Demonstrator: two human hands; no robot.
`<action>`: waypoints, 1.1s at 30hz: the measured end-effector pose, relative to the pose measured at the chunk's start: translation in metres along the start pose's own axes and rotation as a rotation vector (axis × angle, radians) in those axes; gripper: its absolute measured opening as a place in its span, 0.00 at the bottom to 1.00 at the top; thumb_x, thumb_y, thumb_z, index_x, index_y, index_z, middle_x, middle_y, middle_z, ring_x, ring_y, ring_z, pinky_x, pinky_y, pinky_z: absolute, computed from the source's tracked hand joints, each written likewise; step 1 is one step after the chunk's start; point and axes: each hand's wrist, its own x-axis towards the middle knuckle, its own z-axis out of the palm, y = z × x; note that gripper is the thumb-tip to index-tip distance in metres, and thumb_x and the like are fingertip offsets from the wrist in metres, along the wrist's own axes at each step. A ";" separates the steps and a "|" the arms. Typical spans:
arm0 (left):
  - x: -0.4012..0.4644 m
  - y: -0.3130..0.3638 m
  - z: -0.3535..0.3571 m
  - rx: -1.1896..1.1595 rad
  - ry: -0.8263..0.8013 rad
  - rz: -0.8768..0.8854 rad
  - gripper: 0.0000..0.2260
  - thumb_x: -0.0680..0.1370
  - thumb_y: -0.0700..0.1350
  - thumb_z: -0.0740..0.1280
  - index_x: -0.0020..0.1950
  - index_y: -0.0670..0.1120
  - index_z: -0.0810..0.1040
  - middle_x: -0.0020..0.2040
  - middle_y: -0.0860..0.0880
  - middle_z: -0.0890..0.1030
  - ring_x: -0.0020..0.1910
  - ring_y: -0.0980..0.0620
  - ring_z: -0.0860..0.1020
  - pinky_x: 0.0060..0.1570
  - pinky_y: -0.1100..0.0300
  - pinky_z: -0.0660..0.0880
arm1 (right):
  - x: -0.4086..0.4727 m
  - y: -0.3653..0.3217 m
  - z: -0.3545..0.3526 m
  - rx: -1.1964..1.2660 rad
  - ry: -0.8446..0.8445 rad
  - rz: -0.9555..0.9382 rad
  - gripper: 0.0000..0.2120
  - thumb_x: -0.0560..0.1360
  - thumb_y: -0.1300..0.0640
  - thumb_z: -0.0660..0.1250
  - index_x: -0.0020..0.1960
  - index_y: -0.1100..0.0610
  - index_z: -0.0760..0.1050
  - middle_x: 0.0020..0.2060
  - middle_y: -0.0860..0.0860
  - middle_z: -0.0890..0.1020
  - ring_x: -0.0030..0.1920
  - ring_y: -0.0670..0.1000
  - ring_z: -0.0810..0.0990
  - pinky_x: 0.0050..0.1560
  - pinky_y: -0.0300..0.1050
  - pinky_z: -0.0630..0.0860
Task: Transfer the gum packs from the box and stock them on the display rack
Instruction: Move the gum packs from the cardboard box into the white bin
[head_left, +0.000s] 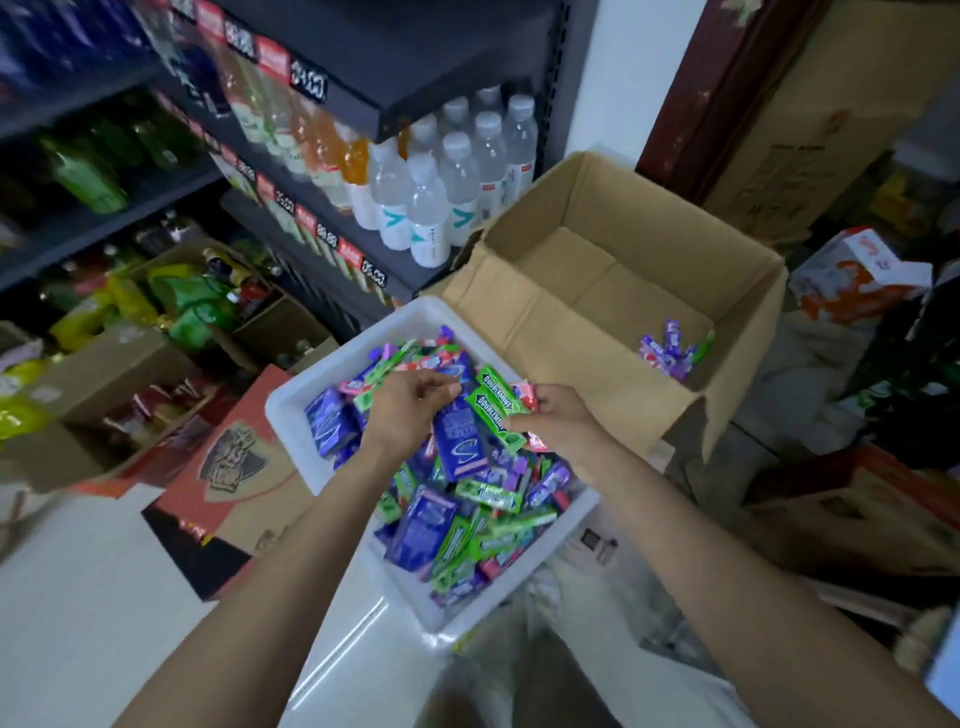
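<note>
A white tray (291, 410) in the middle holds a heap of gum packs (457, 509) in purple, green and pink. My right hand (558, 421) is shut on a bunch of packs, with two green Doublemint packs (493, 402) and a purple pack (460, 449) showing. My left hand (410, 410) hovers over the heap with its fingertips pinching the top edge of the purple pack. Behind the tray stands an open cardboard box (587, 312); a few gum packs (670, 353) lie in its right corner.
Dark shelves with price tags hold water bottles (441, 192) and orange and green drinks at the upper left. Cartons of snacks (171, 306) and a red printed box (228, 462) sit at the left. More cartons and bags crowd the right side.
</note>
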 end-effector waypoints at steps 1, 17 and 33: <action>-0.011 -0.010 -0.004 0.031 0.007 -0.003 0.07 0.77 0.43 0.68 0.52 0.43 0.82 0.46 0.43 0.83 0.43 0.49 0.79 0.45 0.57 0.74 | -0.006 0.005 0.009 -0.030 0.012 0.012 0.13 0.69 0.67 0.72 0.51 0.71 0.75 0.39 0.57 0.75 0.37 0.51 0.74 0.35 0.41 0.71; -0.060 -0.094 -0.037 0.411 -0.164 -0.035 0.33 0.76 0.51 0.67 0.76 0.47 0.56 0.76 0.44 0.58 0.74 0.45 0.59 0.70 0.51 0.60 | -0.025 0.015 0.090 -0.602 0.062 -0.220 0.09 0.75 0.62 0.67 0.52 0.57 0.69 0.39 0.50 0.73 0.41 0.52 0.71 0.34 0.42 0.64; -0.066 -0.089 -0.021 0.329 0.027 0.029 0.24 0.77 0.44 0.68 0.71 0.44 0.67 0.70 0.43 0.66 0.68 0.42 0.67 0.68 0.52 0.65 | -0.024 0.041 0.103 -0.800 0.158 -0.558 0.25 0.77 0.60 0.64 0.73 0.56 0.63 0.64 0.53 0.72 0.65 0.52 0.68 0.65 0.42 0.64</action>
